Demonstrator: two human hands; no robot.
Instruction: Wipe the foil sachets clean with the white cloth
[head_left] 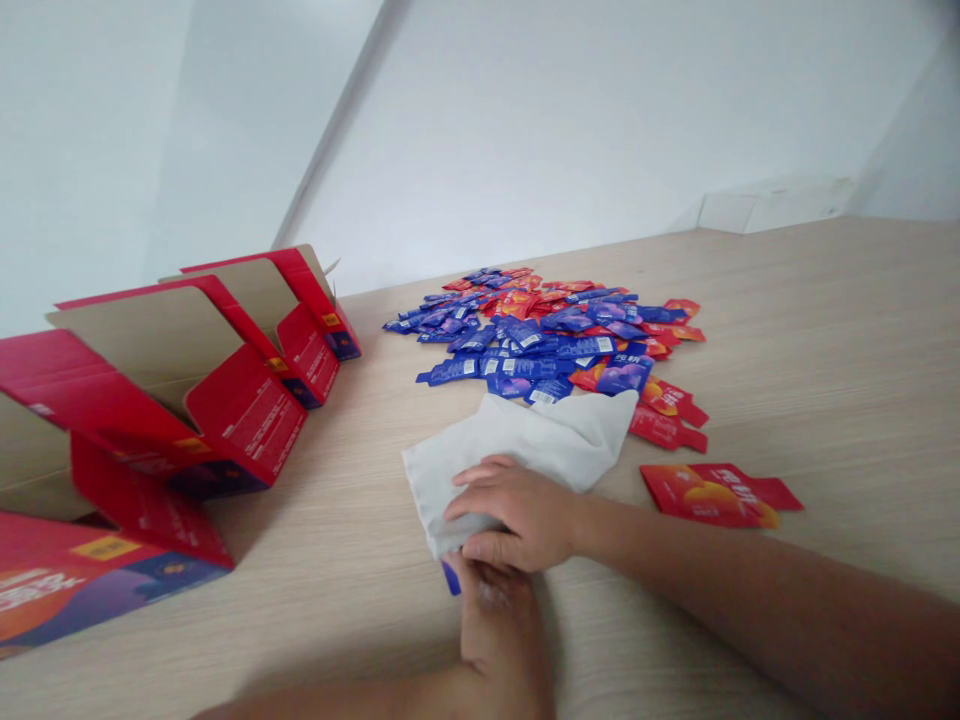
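Note:
A white cloth [517, 440] lies bunched in front of me, draped toward the pile behind it. My right hand [517, 510] grips the cloth from above, thumb and fingers curled against it. Below it, my left hand [495, 600] is closed, its fingers mostly hidden beneath the cloth and the other hand. At its thumb a blue sachet [451, 578] pokes out from the cloth's edge; most of it is covered. To the right of the cloth, a red spouted sachet [712, 494] lies flat on the wooden table [840, 380].
Beyond the cloth spreads a pile of blue sachets [525, 350] mixed with red sachets [652, 415]. Along the left, several open red boxes [247, 410] stand in a row with flaps raised. A white object [776, 205] sits at the wall, far right.

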